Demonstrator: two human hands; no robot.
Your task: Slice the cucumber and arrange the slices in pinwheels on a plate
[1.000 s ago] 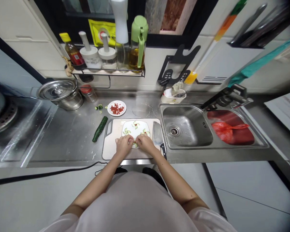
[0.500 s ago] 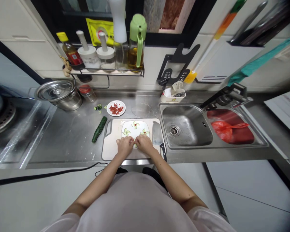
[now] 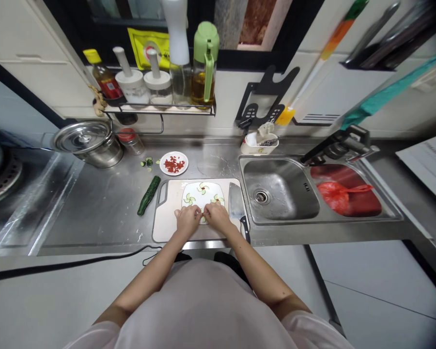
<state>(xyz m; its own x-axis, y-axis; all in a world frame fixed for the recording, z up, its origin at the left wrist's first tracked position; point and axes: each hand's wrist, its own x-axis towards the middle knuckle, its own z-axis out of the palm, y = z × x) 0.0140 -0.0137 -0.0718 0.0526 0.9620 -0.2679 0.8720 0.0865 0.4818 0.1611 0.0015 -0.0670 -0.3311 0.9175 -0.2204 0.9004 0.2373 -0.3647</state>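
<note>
Left hand (image 3: pixel 186 219) and right hand (image 3: pixel 217 216) are curled, fingertips pinched on cucumber slices (image 3: pixel 203 219) at the near edge of the plate (image 3: pixel 208 196). The plate sits on the cutting board (image 3: pixel 166 220) at the table's (image 3: pixel 105 208) front edge. The two-handed pinch likely suits such thin, small pieces. The slices are mostly covered, so their direction and long axis cannot be told.
</note>
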